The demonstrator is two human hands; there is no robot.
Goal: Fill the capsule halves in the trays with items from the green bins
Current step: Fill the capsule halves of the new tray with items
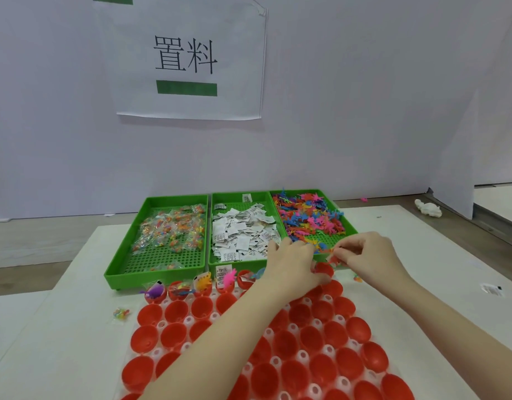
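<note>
Both hands over the far right corner of the tray of red capsule halves (174, 336) on the desk (61, 327). Right hand (370, 255) fingers (345, 248) pinch a small orange-red toy (334, 258) just above a capsule half (324, 268). Left hand (292, 261) fingers curled beside it; what they hold cannot be told. Three green bins (159, 272) just beyond the fingers, the toy bin (309, 217) nearest

Three bright green perforated bins (162, 272) sit mid-frame before me: clear packets (174, 229) speckled orange and yellow, white leaflets (243, 235) printed black, pink, blue and orange figures (309, 217). Red capsule halves (177, 310) fill the lower frame in a translucent white tray (188, 320).
</note>
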